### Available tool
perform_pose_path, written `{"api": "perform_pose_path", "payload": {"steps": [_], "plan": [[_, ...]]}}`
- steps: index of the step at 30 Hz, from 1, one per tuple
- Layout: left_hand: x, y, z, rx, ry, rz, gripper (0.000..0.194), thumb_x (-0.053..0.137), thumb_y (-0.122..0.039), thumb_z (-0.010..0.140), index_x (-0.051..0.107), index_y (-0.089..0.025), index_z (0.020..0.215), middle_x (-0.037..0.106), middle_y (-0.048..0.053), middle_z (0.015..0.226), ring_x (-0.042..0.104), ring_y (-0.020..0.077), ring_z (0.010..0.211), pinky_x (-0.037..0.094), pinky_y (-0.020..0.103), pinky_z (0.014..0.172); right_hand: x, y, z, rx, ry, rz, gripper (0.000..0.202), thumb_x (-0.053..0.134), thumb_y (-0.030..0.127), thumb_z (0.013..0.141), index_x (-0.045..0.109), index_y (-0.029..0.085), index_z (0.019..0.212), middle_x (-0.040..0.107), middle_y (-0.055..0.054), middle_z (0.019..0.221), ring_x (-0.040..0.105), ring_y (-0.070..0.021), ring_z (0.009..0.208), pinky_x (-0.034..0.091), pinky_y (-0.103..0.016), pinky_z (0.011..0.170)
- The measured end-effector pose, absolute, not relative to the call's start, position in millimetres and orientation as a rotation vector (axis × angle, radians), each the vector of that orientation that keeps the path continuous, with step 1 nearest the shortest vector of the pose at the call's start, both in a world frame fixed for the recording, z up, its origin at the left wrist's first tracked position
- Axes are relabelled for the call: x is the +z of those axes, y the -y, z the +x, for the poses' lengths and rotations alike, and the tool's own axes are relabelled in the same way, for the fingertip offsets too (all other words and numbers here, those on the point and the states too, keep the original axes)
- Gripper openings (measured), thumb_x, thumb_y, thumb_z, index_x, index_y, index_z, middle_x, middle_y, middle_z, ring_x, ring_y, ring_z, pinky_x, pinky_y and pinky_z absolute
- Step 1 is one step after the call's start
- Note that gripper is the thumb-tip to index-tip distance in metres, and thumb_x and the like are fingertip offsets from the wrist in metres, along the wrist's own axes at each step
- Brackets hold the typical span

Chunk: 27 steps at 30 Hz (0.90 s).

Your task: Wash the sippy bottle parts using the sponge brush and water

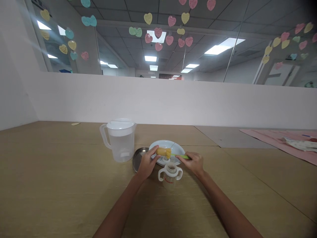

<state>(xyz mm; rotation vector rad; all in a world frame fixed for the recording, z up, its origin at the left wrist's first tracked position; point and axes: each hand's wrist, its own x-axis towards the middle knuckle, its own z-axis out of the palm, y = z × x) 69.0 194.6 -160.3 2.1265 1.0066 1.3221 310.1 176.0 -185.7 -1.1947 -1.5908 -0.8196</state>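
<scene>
Yellow piece (pixel 162 152) and green stick (pixel 179 156) met end to end over the white plate (pixel 163 144)

Yellow piece in one hand, green stick in the other, the person worked with both arms stretched forward. The left hand (pixel 146 165) pinched the yellow piece between thumb and fingers, over the left part of the plate. The right hand (pixel 195 162), at the plate's right edge, had thumb and fingers closed on the stick, which pointed left and met the frilled end of the yellow piece. Whether the two were joined or only touching, I could not tell.

A two-handled bottle (pixel 169 180) stood upright and open on the near side of the plate. Some small pale parts (pixel 165 160) lay on the plate. Just left of the plate, partly behind the left hand, was a metal dish (pixel 137 162); beyond that stood a lidded jug (pixel 122 145).

To my mind, the step called for a light, steady left grip, since hard squeezing might bend the yellow piece if it was soft. The stick was best held in line with it and guided by the right fingers without twisting. Working over the plate seemed wise, with both wrists clear of the bottle's handles.
</scene>
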Motion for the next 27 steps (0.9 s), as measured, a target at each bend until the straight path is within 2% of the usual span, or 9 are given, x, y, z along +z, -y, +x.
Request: {"api": "perform_pose_path", "payload": {"steps": [6, 18, 27], "plan": [[-157, -192, 71, 1.329, -1.002, 2.113, 0.040, 0.051, -0.033, 0.082, 0.055, -0.019, 0.120, 0.061, 0.006, 0.120, 0.059, 0.0197, 0.105, 0.044, 0.034, 0.094, -183, -176, 312, -0.828, 1.632, -1.215, 0.055, 0.055, 0.057, 0.075, 0.044, 0.017, 0.039, 0.042, 0.003, 0.038, 0.035, -0.0062, 0.041, 0.025, -0.022, 0.047], [-158, -186, 75, 1.390, -0.943, 2.225, 0.041, 0.052, -0.035, 0.083, 0.054, -0.024, 0.122, 0.056, 0.004, 0.126, 0.054, 0.0194, 0.114, 0.040, 0.035, 0.101, -179, -178, 319, -0.863, 1.717, -1.288, 0.057, 0.047, 0.057, 0.081, 0.050, 0.017, 0.042, 0.048, 0.000, 0.039, 0.040, -0.0069, 0.041, 0.023, -0.022, 0.048], [-150, -182, 76, 1.390, -0.905, 2.297, 0.037, 0.053, -0.034, 0.082, 0.058, -0.023, 0.118, 0.058, 0.004, 0.124, 0.054, 0.0197, 0.114, 0.043, 0.033, 0.099, -179, -178, 317, -0.879, 1.622, -1.309, 0.060, 0.046, 0.063, 0.079, 0.050, 0.016, 0.041, 0.049, 0.000, 0.039, 0.037, -0.0065, 0.040, 0.023, -0.023, 0.048]]}}
